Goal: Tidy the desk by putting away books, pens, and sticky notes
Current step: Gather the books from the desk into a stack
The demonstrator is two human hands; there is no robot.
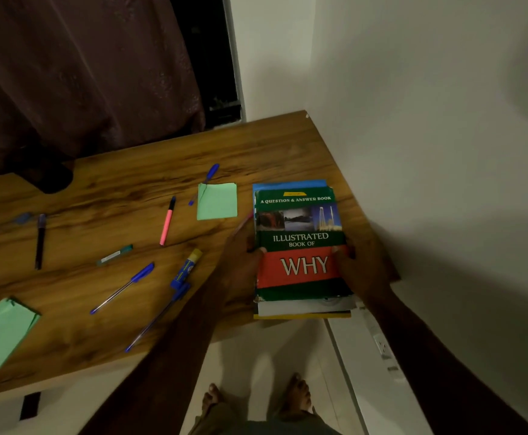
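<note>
**Desk lot, part sorted: books in hand, stationery loose**

1. Left hand point(240, 254), centre of frame. It is clamped on the left side of the stack of books point(300, 246), thumb on the cover, other fingers hidden beneath.
2. Right hand point(366, 262). It mirrors this on the stack's right side, thumb over the cover edge, with the remaining fingers out of sight.
3. Stack of books, centre right, overhanging the near edge of the desk point(256, 146). The top cover reads "Illustrated Book of Why". A blue cover shows beyond it, and white and yellow edges show nearer. The volumes sit unevenly, so the two-sided squeeze likely keeps them together for lifting or squaring.
4. Near sticky-note pad point(3, 331), green, lower left, lying askew near the desk's front edge.
5. Long blue pen point(157, 318), short blue pen point(123, 288) and glue stick point(188, 265), lower centre, scattered at differing angles, none yet gathered.
6. Green marker point(115, 255), dark pen point(40, 243) and pink highlighter point(167, 226), mid-left, well apart from one another.
7. Far sticky-note pad point(217, 200), green, upper centre, with a far blue pen point(204, 184) lying across its corner.
8. Curtain point(83, 73), upper left, behind the desk.
</note>
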